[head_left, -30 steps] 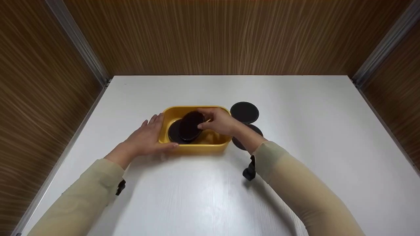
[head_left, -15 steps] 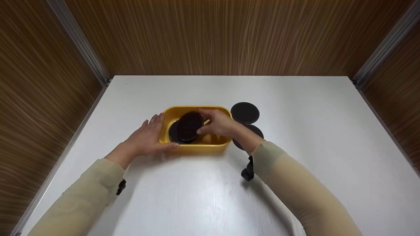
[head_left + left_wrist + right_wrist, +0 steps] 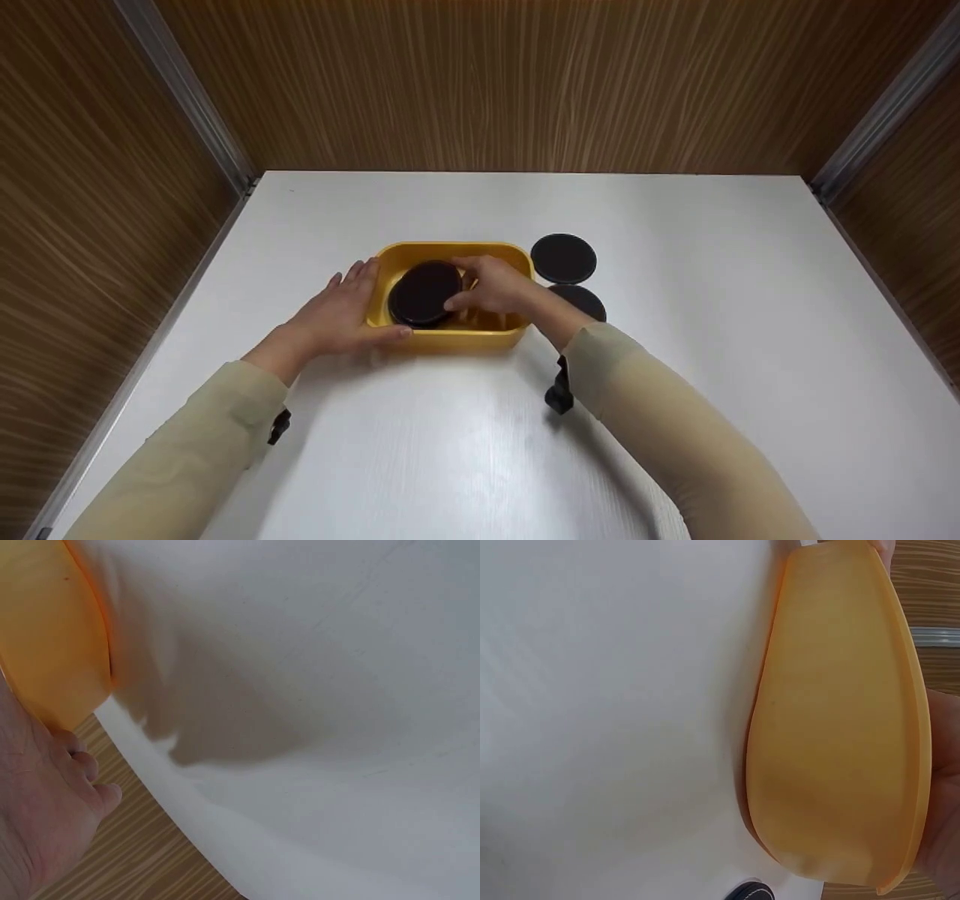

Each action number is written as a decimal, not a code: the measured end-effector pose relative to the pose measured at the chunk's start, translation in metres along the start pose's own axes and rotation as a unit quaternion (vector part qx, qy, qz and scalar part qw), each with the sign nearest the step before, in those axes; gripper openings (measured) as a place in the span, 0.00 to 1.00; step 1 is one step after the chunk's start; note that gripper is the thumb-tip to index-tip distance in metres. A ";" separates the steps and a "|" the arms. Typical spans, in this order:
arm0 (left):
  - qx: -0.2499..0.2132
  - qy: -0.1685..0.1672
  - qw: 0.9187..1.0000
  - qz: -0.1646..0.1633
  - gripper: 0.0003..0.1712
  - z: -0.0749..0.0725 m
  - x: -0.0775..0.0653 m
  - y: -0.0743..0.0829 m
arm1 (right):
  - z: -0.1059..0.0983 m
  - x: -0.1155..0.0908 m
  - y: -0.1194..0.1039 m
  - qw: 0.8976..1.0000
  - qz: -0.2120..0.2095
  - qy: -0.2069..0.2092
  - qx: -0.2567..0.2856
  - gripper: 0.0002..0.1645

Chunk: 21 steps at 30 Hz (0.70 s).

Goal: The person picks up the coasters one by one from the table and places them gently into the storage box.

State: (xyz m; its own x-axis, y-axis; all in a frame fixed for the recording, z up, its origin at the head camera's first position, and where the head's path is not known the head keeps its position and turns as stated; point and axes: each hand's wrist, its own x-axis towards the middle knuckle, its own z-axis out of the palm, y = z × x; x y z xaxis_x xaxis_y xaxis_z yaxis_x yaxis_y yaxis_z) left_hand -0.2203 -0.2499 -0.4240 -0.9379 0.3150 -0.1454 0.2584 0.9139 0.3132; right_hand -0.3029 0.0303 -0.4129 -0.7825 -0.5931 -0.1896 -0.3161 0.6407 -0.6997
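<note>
In the head view, a yellow plastic bin (image 3: pixel 442 342) stands mid-table. My left hand (image 3: pixel 334 313) braces its left end, straight fingers at the left rim and thumb along the front rim. My right hand (image 3: pixel 491 286) reaches inside and pinches the right edge of a round black coaster (image 3: pixel 429 289) between thumb and fingers. That disc lies almost flat over another black coaster (image 3: pixel 395 307), whose left edge peeks out. The left wrist view shows fingers against the bin's outer wall (image 3: pixel 52 622). In the right wrist view, the bin wall hides most of the right hand (image 3: pixel 945 795).
Two more black coasters, a far one (image 3: pixel 564 258) and a nearer one (image 3: pixel 581 300) partly hidden by the right wrist, lie just right of the bin. Brown wood-grain panels (image 3: pixel 480 90) wall in the white table (image 3: pixel 697 285) at the back and sides.
The coaster in my right hand has gone from tilted to nearly flat, moving down and slightly left over the lower one. My left hand has stayed on the bin.
</note>
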 end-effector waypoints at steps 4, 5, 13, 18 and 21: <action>-0.003 -0.001 1.000 0.002 0.79 0.000 0.000 0.001 | 0.003 0.001 0.000 1.000 0.013 -0.008 0.009 0.52; -0.003 0.000 1.000 0.002 0.78 0.000 0.000 0.001 | 0.003 0.001 0.000 1.000 0.014 -0.010 0.011 0.52; 0.002 0.001 1.000 0.001 0.79 0.001 0.001 0.001 | 0.008 0.003 0.001 1.000 0.011 -0.014 0.006 0.50; -0.003 0.000 1.000 -0.002 0.79 -0.001 0.000 0.003 | 0.008 0.002 0.000 1.000 0.008 -0.019 0.000 0.48; -0.003 -0.001 1.000 -0.004 0.80 -0.002 0.000 0.003 | 0.008 0.001 0.000 1.000 0.008 -0.023 0.007 0.47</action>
State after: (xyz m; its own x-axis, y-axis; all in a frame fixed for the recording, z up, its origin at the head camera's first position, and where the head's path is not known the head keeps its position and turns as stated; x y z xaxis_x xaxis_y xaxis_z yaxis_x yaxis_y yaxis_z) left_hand -0.2195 -0.2476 -0.4209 -0.9393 0.3088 -0.1495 0.2499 0.9145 0.3183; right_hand -0.2997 0.0255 -0.4186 -0.7617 -0.6052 -0.2313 -0.2968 0.6433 -0.7057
